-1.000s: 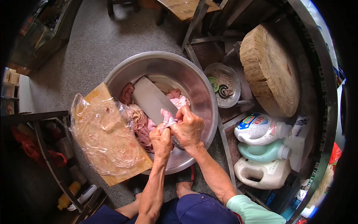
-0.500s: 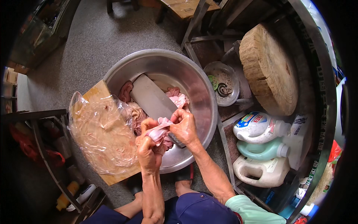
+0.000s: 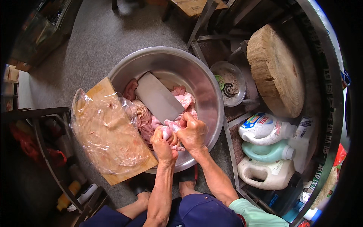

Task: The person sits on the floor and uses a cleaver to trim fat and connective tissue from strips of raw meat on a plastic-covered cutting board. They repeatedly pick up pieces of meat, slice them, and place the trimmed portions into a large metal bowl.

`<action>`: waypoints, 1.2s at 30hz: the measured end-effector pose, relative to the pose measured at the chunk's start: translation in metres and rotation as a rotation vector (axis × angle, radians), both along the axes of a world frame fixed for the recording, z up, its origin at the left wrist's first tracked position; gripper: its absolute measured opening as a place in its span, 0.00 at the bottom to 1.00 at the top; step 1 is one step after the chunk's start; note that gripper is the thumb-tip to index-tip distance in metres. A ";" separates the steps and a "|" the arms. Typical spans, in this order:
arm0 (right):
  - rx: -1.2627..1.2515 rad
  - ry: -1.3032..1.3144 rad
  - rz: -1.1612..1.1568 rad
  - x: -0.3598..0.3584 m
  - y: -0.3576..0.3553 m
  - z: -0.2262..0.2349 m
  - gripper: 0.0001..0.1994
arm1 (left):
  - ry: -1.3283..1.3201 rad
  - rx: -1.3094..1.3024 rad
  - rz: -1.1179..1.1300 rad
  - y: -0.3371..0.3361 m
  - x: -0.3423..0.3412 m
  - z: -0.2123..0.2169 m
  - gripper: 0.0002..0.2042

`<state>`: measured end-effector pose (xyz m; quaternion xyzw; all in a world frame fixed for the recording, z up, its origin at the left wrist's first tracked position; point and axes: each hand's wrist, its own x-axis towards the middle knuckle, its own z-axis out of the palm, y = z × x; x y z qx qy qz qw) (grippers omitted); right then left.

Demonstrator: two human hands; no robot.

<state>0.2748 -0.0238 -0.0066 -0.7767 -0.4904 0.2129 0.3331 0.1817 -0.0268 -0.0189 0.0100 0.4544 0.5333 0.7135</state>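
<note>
Over the near side of a large metal basin [image 3: 208, 92], my left hand [image 3: 162, 146] and my right hand [image 3: 193, 134] both grip a slippery pink piece of raw meat [image 3: 166, 132]. Their fingers are closed around it, close together, and hide part of it. Inside the basin, a cleaver [image 3: 157, 96] with a broad grey blade lies across more raw meat [image 3: 143, 121], pale and folded. Its handle is hidden by my hands. At the basin's left, a wooden cutting board [image 3: 104, 87] rests against the rim, with a clear plastic bag [image 3: 111, 138] spread over it.
A round wooden chopping block [image 3: 274, 72] stands on the rack at right, above several detergent bottles [image 3: 264, 151]. Between rack and basin sits a clear bowl [image 3: 236, 89]. A dark shelf [image 3: 49, 159] is at lower left, a wooden stool [image 3: 196, 6] at the far side.
Both hands have moved right and slightly closer together, with the meat now bunched and mostly covered by the fingers. The whole view has shifted slightly.
</note>
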 end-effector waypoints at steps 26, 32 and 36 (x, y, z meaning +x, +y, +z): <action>0.260 0.127 -0.032 0.019 -0.021 0.011 0.10 | 1.015 0.616 -0.263 -0.022 0.024 0.000 0.06; 0.308 0.090 -0.055 0.009 -0.008 0.011 0.10 | 0.998 0.509 -0.108 -0.018 0.027 0.006 0.07; 0.239 0.129 -0.043 0.016 0.000 0.032 0.11 | 0.529 0.322 -0.185 -0.009 0.006 0.020 0.09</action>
